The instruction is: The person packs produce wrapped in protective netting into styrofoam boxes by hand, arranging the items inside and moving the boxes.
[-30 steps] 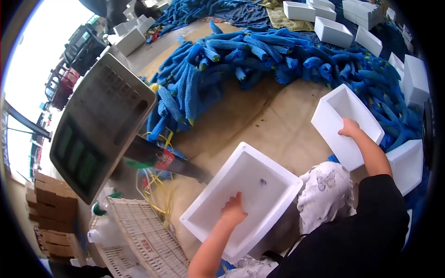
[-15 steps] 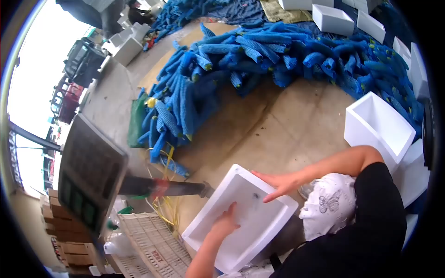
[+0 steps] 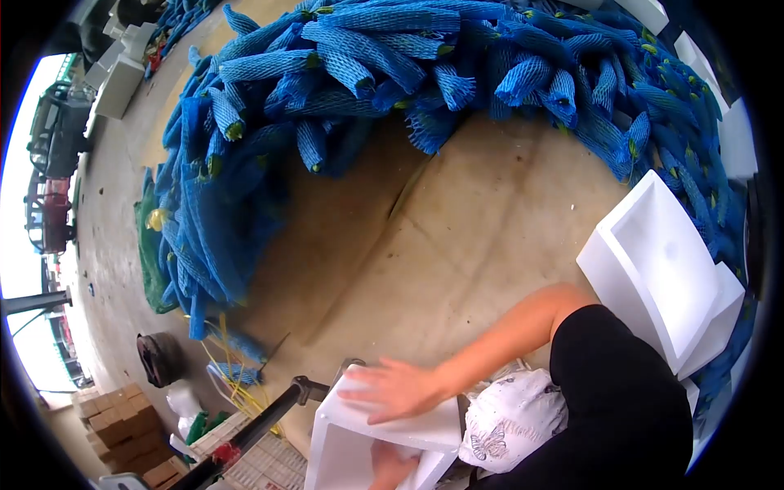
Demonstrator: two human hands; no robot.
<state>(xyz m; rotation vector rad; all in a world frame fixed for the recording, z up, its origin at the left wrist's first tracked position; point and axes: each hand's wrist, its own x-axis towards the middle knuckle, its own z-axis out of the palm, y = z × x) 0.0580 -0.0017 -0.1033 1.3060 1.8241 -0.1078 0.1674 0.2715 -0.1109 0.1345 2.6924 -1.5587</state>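
A white foam box point(image 3: 441, 425) is tilted in front of me, its hollow side turned toward my body. My right hand point(image 3: 396, 390) lies flat across the box's upper outer face, fingers spread and slightly blurred. Inside the box is my left hand point(image 3: 390, 464), close to the inner wall; its fingers are smeared and partly cut off by the frame's bottom, so their pose is unclear. A white cloth with a butterfly print point(image 3: 514, 416) sits just right of the box, by my black sleeve.
Blue net-wrapped produce point(image 3: 376, 49) forms a wide arc on the floor. More white foam boxes point(image 3: 653, 269) stand at the right. A dark metal pole point(image 3: 269, 416), a slatted crate point(image 3: 265, 457), yellow straps point(image 3: 237, 376) and cardboard boxes point(image 3: 122, 425) are at lower left.
The box has been tipped up and shifted lower in view. My right hand moved from its rim onto the outer face; my left hand stays inside. The scale's display has left the view.
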